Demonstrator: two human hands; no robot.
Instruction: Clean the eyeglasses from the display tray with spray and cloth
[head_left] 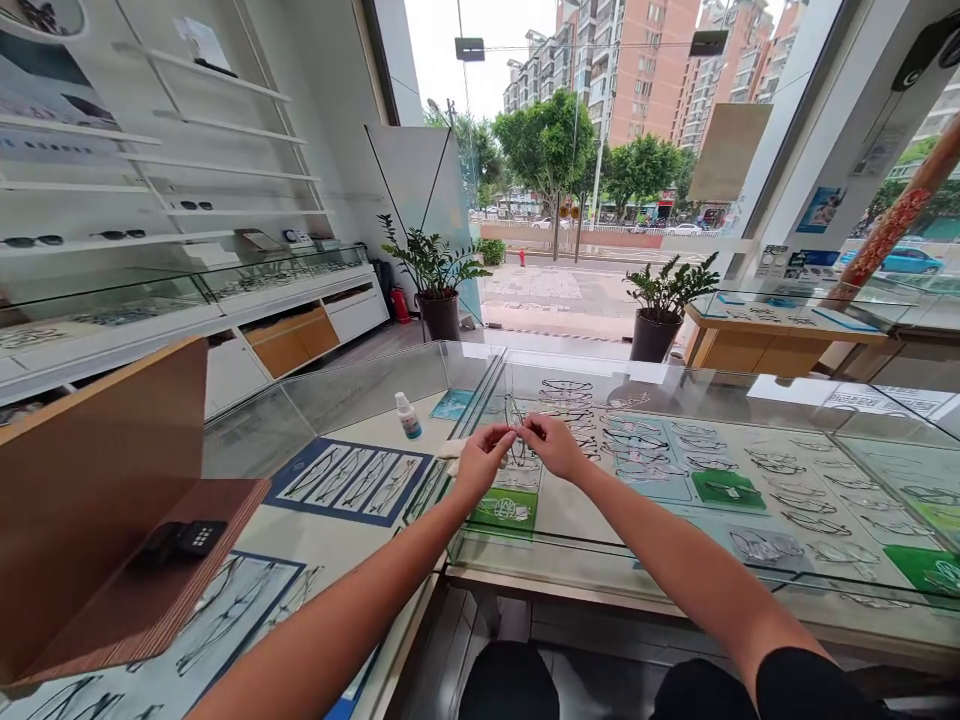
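Note:
Thin-framed glasses (516,452) are held upright over the glass display counter (570,520), near its left end. My left hand (484,455) pinches them from the left, and my right hand (553,444) pinches them from the right, the fingertips of both hands nearly meeting. A pale cloth (451,450) lies beside my left hand. Rows of eyeglasses (566,395) show in the case behind and right of my hands. Below the hands is a green card (506,508) with white print.
A small white spray bottle (407,415) stands left of my hands, behind a blue-bordered tray of glasses (349,480). A brown wooden stand (112,520) rises at the left. Potted plants (439,310) stand by the glass front.

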